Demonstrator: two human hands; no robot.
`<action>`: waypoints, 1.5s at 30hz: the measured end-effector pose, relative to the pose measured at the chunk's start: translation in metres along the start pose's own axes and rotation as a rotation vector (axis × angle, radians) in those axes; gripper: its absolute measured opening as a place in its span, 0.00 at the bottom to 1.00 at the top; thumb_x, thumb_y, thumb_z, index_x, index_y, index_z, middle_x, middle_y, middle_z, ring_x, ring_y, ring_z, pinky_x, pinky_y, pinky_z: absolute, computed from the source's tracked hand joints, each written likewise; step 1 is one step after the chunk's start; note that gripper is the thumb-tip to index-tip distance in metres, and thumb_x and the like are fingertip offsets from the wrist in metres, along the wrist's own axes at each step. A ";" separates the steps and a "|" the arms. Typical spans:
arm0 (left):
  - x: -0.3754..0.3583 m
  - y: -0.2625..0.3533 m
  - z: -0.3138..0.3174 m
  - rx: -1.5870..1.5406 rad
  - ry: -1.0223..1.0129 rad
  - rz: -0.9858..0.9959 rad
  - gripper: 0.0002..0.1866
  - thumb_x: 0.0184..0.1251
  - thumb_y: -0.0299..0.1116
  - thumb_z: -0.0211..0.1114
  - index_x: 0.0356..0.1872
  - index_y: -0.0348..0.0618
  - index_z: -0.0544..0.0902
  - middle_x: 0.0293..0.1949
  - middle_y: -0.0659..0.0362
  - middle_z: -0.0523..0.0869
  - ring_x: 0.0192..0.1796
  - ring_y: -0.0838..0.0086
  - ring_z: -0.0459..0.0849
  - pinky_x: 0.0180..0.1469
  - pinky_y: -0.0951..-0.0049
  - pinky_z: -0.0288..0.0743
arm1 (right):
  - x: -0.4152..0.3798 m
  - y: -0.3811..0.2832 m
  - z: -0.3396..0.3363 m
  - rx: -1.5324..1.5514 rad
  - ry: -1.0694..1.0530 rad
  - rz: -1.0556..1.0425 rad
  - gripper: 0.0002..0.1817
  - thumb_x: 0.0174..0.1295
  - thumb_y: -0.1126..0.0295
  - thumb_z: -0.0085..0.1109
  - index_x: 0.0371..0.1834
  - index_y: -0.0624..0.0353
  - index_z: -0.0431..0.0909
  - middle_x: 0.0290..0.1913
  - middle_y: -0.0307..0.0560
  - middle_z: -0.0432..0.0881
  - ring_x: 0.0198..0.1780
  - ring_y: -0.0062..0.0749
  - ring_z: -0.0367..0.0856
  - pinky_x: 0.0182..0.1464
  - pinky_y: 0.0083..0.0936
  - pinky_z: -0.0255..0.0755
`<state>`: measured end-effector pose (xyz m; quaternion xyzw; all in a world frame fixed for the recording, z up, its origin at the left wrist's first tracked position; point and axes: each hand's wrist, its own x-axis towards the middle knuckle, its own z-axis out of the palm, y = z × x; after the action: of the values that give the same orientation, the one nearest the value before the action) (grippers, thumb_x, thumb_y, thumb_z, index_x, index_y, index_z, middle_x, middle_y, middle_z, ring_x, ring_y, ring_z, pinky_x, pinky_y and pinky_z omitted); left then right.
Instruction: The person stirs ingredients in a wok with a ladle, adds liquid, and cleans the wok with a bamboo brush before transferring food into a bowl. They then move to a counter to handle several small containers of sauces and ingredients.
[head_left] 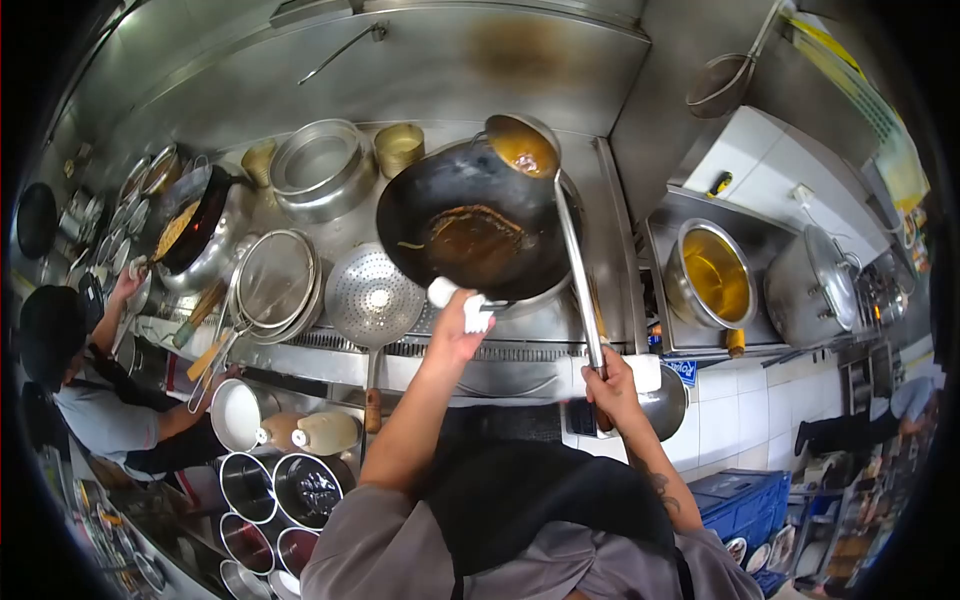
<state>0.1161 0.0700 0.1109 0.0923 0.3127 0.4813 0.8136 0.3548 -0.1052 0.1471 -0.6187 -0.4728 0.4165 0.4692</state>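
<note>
Left hand clenched on the cloth-wrapped handle of the heavy, hot wok at the range's front edge; right hand grasping the long, stiff ladle low on its shaft, bowl brimming and likely to slop.

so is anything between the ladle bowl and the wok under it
Nothing visible. The ladle, held by the right hand, hangs over the far rim of the wok, which the left hand grips by a cloth.

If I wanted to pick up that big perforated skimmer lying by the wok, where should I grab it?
Probably by the wooden grip at the near end of the skimmer. Its handle points toward the counter's front edge, so come from the front; the round perforated bowl gives no hold and sits close to the wok.
</note>
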 end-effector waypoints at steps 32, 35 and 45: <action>-0.048 -0.015 -0.176 1.655 0.603 0.368 0.43 0.46 0.39 0.71 0.61 0.31 0.57 0.45 0.30 0.77 0.47 0.37 0.78 0.52 0.50 0.74 | 0.299 -0.154 0.084 0.154 -0.476 0.050 0.05 0.59 0.74 0.54 0.38 0.60 0.74 0.20 0.40 0.73 0.13 0.25 0.72 0.15 0.23 0.65; -0.056 -0.009 -0.140 1.737 0.651 0.293 0.43 0.48 0.37 0.70 0.62 0.28 0.57 0.44 0.35 0.77 0.45 0.44 0.81 0.47 0.55 0.79 | 0.364 -0.169 0.160 -0.109 -0.421 -0.161 0.05 0.55 0.73 0.54 0.26 0.61 0.72 0.17 0.40 0.71 0.14 0.26 0.73 0.16 0.24 0.65; -0.054 0.001 -0.139 1.941 0.648 0.258 0.40 0.51 0.36 0.65 0.64 0.26 0.60 0.44 0.44 0.77 0.40 0.54 0.83 0.42 0.61 0.81 | 0.470 -0.167 0.281 -0.209 -0.490 0.386 0.11 0.56 0.67 0.53 0.20 0.60 0.73 0.15 0.41 0.73 0.15 0.30 0.69 0.19 0.24 0.66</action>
<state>0.0141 0.0041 0.0250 0.6083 0.7586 0.1071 0.2075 0.1494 0.4246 0.2165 -0.6230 -0.4859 0.5836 0.1877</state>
